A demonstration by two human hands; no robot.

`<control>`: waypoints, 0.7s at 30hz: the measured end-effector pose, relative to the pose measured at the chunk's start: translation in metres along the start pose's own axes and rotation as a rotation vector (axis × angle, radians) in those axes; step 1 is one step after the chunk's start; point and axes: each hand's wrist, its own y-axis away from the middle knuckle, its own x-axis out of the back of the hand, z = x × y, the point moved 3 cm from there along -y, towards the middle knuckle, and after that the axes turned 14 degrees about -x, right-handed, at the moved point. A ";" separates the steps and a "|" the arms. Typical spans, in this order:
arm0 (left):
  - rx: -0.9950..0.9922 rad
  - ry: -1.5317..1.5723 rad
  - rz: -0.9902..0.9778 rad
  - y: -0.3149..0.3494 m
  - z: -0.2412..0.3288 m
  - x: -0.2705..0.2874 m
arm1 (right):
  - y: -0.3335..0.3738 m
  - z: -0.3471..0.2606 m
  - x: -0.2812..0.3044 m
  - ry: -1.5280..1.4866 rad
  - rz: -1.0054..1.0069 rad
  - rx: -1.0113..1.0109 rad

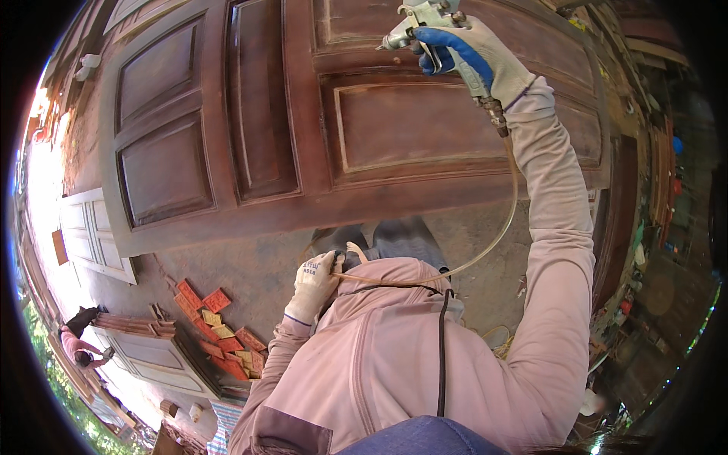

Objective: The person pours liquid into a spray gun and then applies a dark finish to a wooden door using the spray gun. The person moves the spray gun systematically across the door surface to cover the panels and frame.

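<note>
My right hand (485,57), in a white and blue glove, grips a metal spray gun (425,21) above the far part of a large brown panelled wooden door (409,125). The nozzle points left, and one or more fingers curl at the trigger. From the gun's handle a thin clear hose (500,236) loops down and across my body toward my left hand (312,288). That hand, in a white glove, is closed around the hose near my waist, apart from the door. Its fingertips are partly hidden.
Red and yellow blocks (216,301) lie on the floor at left. Beyond them stand stacked panelled doors (155,356) and a pale door (97,227). Another person (76,347) bends at the far left. Dark boards (623,205) line the right side.
</note>
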 end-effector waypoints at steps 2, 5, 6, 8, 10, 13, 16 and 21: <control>-0.010 0.001 0.008 -0.006 0.006 -0.007 | 0.000 0.006 0.022 0.099 0.082 -0.030; -0.016 0.012 0.018 -0.019 0.024 -0.018 | 0.009 0.022 0.063 0.140 0.193 -0.065; -0.027 0.011 0.012 -0.025 0.030 -0.023 | 0.017 0.026 0.081 0.147 0.226 -0.073; -0.031 0.004 0.002 -0.039 0.043 -0.031 | 0.028 0.037 0.120 0.144 0.277 -0.103; -0.025 -0.008 -0.004 -0.056 0.063 -0.041 | 0.040 0.047 0.159 0.163 0.315 -0.145; -0.036 0.005 0.000 -0.077 0.087 -0.064 | 0.061 0.062 0.215 0.154 0.364 -0.163; -0.060 0.015 -0.032 -0.099 0.111 -0.085 | 0.082 0.074 0.268 0.178 0.424 -0.187; -0.079 0.022 0.012 -0.132 0.156 -0.117 | 0.113 0.099 0.362 0.200 0.536 -0.206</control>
